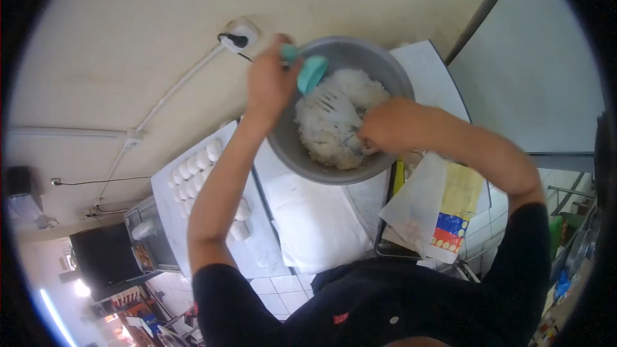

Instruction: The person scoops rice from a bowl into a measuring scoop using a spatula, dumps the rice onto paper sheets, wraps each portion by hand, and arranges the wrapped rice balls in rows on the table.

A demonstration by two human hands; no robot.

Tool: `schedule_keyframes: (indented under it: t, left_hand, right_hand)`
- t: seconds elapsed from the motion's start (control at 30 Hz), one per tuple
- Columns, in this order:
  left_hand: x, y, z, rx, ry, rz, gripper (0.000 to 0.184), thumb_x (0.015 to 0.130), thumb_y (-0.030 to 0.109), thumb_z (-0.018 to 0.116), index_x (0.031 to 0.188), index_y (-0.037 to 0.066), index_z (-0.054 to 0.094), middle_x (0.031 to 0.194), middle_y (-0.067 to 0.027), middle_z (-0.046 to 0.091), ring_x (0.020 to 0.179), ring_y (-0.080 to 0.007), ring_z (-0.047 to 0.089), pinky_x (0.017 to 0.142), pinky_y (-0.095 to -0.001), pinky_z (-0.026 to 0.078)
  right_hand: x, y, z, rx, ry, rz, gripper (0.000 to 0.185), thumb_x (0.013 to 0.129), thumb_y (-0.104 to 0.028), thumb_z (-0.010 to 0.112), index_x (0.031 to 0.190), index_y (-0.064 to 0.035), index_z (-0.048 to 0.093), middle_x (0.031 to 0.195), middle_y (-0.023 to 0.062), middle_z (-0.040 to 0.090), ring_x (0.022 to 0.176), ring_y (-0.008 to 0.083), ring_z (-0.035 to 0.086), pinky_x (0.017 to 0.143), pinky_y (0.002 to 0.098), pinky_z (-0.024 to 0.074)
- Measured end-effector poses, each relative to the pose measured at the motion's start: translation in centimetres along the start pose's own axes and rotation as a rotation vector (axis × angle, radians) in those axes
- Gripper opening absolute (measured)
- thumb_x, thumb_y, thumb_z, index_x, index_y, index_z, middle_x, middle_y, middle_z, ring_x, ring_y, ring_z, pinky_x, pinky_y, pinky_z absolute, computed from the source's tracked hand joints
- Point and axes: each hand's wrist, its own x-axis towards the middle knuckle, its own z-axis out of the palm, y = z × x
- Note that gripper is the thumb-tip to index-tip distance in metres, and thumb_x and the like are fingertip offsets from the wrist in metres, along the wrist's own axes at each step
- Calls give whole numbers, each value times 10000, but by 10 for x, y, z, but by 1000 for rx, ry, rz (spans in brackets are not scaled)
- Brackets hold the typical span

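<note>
A large grey bowl (292,154) holds a mound of white cooked rice (321,138). Over the bowl's left rim, my left hand (271,80) is closed around the handle of a teal scoop (312,74), whose head hangs above the rice. My right hand (382,125) reaches into the bowl from the right, fingers curled close to the rice. It grips a pale slotted spatula (337,108), its slotted end resting against the rice. The grip itself is partly hidden by my fingers.
Rows of white rounded pieces (193,177) lie on the left table. A folded white cloth (315,218) is in front of the bowl. Packaging sheets (443,212) lie over a dark tray at right. A plugged wall socket (241,33) is behind my left hand.
</note>
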Motion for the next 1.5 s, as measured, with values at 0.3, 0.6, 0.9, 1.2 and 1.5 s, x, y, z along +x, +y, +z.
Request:
schedule_keyframes:
  t: [0.3, 0.6, 0.9, 1.2, 1.5]
  left_hand:
    - [-182, -4, -108, -2180, 755, -914, 409, 1047, 95, 621, 1383, -101, 496, 1201, -122, 618, 1083, -164, 653, 810, -184, 626]
    - [-208, 27, -145, -1298, -59, -778, 390, 1065, 181, 582, 1377, -45, 520, 1125, -50, 560, 752, -49, 462, 520, -167, 357]
    - [-63, -19, -10, 227, -480, -13, 242, 1032, 186, 562, 1086, -41, 625, 929, -243, 721, 869, -397, 721, 770, -523, 547]
    - [-17, -15, 167, 648, -704, -83, 386, 900, 93, 726, 1246, -24, 601, 1165, -199, 737, 1068, -280, 753, 810, -347, 626]
    - [-35, 11, 152, 520, -1202, -82, 230, 851, 50, 743, 1062, -40, 724, 1056, -183, 758, 1009, -314, 760, 805, -394, 622]
  right_hand:
    - [175, 71, 92, -316, -453, -66, 493, 949, -123, 563, 1417, -267, 614, 1210, 102, 720, 1091, 356, 693, 889, 520, 564]
    - [144, 84, 62, -139, 66, 235, 354, 904, -31, 620, 1257, -38, 597, 1107, 236, 693, 1088, 418, 672, 890, 535, 553]
    - [-44, 37, 44, 336, 817, 635, 279, 986, -87, 602, 1253, -6, 614, 1179, 240, 633, 1128, 436, 614, 959, 501, 503]
    - [37, 53, 98, 355, 1421, 542, 329, 1006, -91, 599, 1332, -43, 601, 1268, 151, 598, 1164, 366, 571, 966, 457, 497]
    - [41, 63, 108, 469, 1497, 483, 349, 985, -58, 617, 1333, -51, 599, 1227, 150, 616, 1107, 374, 606, 921, 453, 517]
